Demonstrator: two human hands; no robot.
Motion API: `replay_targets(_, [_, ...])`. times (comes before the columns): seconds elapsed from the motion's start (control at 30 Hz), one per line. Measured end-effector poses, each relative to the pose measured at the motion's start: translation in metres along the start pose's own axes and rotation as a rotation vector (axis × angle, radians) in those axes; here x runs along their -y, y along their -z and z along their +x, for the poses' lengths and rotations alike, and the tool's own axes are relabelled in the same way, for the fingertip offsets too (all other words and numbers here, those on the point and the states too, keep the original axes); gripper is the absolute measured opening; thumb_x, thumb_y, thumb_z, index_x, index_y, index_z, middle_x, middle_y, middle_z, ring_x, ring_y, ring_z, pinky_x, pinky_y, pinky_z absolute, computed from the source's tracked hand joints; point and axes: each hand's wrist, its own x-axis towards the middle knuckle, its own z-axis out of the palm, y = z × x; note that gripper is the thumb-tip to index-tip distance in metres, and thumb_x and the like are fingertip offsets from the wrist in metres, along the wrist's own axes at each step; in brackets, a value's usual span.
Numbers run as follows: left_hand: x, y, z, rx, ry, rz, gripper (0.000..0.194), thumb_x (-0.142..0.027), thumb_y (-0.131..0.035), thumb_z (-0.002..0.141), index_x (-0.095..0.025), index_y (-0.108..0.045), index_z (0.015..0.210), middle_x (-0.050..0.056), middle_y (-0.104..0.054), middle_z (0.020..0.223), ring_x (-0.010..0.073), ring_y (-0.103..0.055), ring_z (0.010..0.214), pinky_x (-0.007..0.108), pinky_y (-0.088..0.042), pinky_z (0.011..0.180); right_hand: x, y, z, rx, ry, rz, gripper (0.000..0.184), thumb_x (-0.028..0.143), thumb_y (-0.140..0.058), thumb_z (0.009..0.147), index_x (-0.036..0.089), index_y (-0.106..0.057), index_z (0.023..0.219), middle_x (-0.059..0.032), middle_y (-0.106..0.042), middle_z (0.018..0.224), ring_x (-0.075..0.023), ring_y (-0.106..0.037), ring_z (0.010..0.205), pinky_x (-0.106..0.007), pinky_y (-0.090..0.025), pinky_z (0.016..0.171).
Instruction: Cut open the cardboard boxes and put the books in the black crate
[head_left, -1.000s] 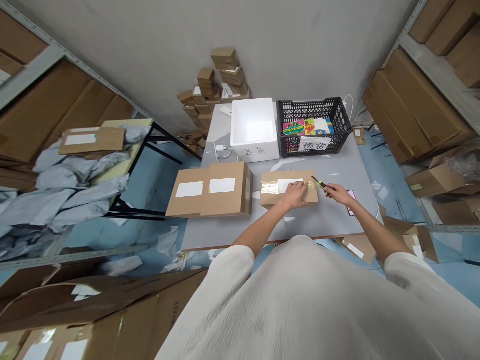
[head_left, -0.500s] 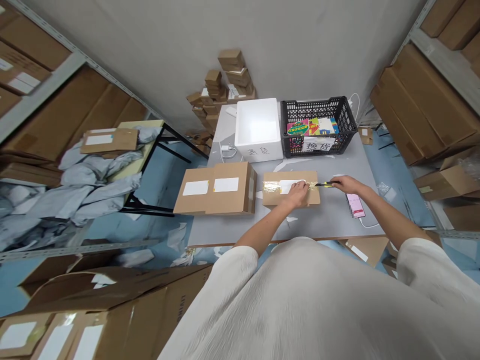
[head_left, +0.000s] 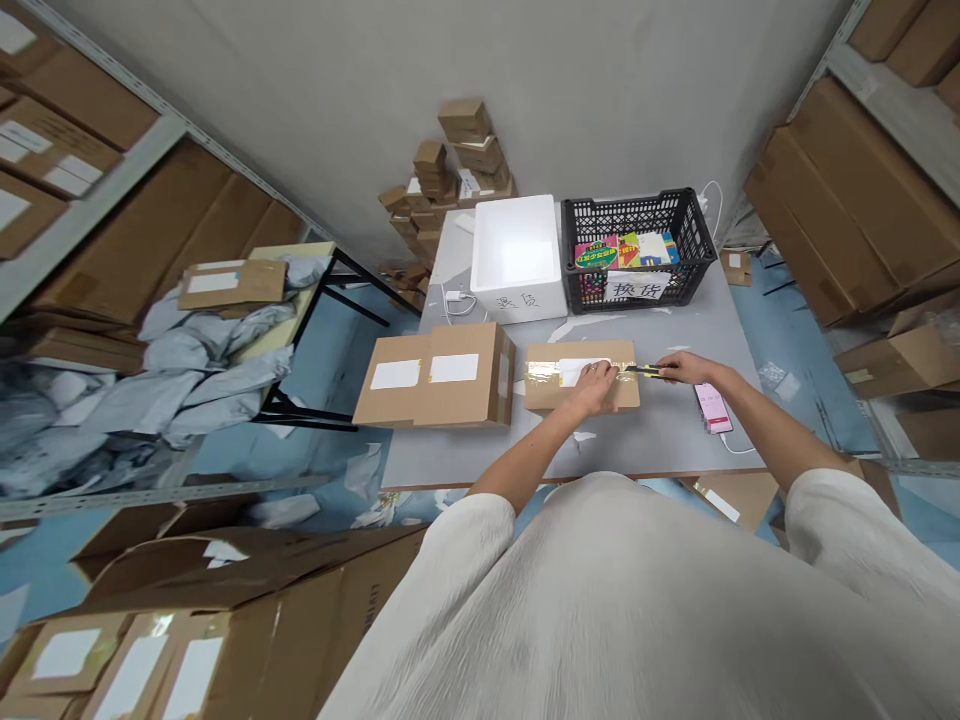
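A small cardboard box (head_left: pixel 541 391) with shiny clear tape and a white label lies flat on the grey table (head_left: pixel 450 455). My left hand (head_left: pixel 596 388) rests on top of it, fingers spread over the label and the tape. From the right, my right hand (head_left: pixel 684 367) is closed round a black and yellow utility knife (head_left: pixel 646 371). The knife's tip is at the taped right end of the box, close to my left fingertips; whether the blade is in the tape is too small to tell.
Left of the box stand two joined-looking labelled cartons (head_left: pixel 463 398). Behind are a white foam bin (head_left: pixel 519 303) and a black crate (head_left: pixel 639 291) of colourful books. A phone (head_left: pixel 712 408) on a cable lies near my right forearm. Grey parcels (head_left: pixel 180 350) cover a side table.
My right hand and the knife have shifted slightly left, toward my left hand. The left hand stays on the box. The view has turned a little.
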Motion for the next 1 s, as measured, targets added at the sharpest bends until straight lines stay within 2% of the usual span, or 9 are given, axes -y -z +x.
replay_targets(0.2, [0.001, -0.002, 0.0, 0.006, -0.017, 0.008, 0.088, -0.037, -0.099, 0.075, -0.024, -0.054, 0.148, 0.018, -0.055, 0.153, 0.0392, -0.056, 0.149, 0.056, -0.032, 0.134, -0.003, -0.016, -0.017, -0.011, -0.09, 0.188, 0.057, 0.079, -0.07, 0.085, 0.023, -0.074, 0.089, -0.001, -0.069, 0.074, -0.0155, -0.054, 0.063, -0.027, -0.041, 0.057])
replay_targets(0.37, [0.002, -0.004, -0.001, -0.001, -0.036, 0.022, 0.087, -0.039, -0.099, 0.075, -0.025, -0.054, 0.148, 0.017, -0.056, 0.152, 0.0385, -0.057, 0.148, 0.058, -0.027, 0.137, 0.001, -0.027, -0.034, -0.024, -0.108, 0.3, 0.061, 0.081, -0.072, 0.082, 0.022, -0.076, 0.093, -0.0023, -0.071, 0.078, -0.0176, -0.06, 0.071, -0.027, -0.044, 0.061])
replay_targets(0.57, [0.002, -0.006, -0.004, -0.015, -0.047, 0.015, 0.087, -0.039, -0.098, 0.076, -0.024, -0.053, 0.149, 0.018, -0.056, 0.153, 0.039, -0.057, 0.148, 0.059, -0.027, 0.137, 0.01, -0.032, -0.043, -0.041, -0.082, 0.326, 0.065, 0.085, -0.071, 0.081, 0.02, -0.073, 0.09, -0.002, -0.069, 0.077, -0.0168, -0.058, 0.072, -0.028, -0.044, 0.064])
replay_targets(0.77, [0.001, -0.007, -0.004, -0.027, -0.047, 0.004, 0.087, -0.038, -0.097, 0.076, -0.026, -0.052, 0.15, 0.017, -0.057, 0.151, 0.0393, -0.057, 0.148, 0.063, -0.021, 0.139, 0.007, -0.031, -0.048, -0.054, -0.104, 0.323, 0.069, 0.087, -0.074, 0.078, 0.02, -0.076, 0.093, -0.0028, -0.07, 0.077, -0.018, -0.06, 0.072, -0.029, -0.046, 0.064])
replay_targets(1.0, [-0.001, -0.005, -0.001, -0.042, -0.038, -0.022, 0.092, -0.034, -0.097, 0.076, -0.027, -0.048, 0.153, 0.017, -0.056, 0.153, 0.0393, -0.061, 0.145, 0.065, -0.021, 0.139, 0.005, -0.042, -0.058, -0.073, -0.134, 0.329, 0.062, 0.082, -0.076, 0.081, 0.021, -0.077, 0.097, -0.0019, -0.072, 0.077, -0.0185, -0.063, 0.073, -0.028, -0.048, 0.063])
